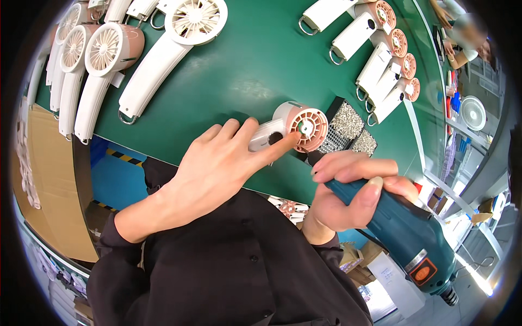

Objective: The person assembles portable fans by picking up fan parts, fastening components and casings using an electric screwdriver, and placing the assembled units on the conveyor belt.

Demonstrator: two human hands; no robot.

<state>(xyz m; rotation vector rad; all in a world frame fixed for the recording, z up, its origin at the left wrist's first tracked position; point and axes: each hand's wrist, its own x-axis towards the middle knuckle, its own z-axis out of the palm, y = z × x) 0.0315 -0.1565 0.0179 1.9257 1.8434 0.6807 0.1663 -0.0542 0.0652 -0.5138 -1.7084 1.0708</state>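
My left hand (217, 155) is closed around the white handle of a small handheld fan (283, 117) with a round pink head. Its index finger presses against the slotted face of the head. A teal electric screwdriver (397, 217) is gripped in my right hand (359, 185), its dark tip pointing up and left. That tip is at the lower edge of the fan head; whether it touches cannot be made out. Just behind and right of the fan, a black screw tray (338, 104) holds many small metal screws (348, 122), partly hidden by the fan and my fingers.
Large white-and-pink fans (157, 70) lie at the far left of the green table (250, 60). More fans (375, 70) lie in a row at the far right, slotted faces showing. A cardboard box (51, 185) stands at left. Another person (462, 32) is at the upper right.
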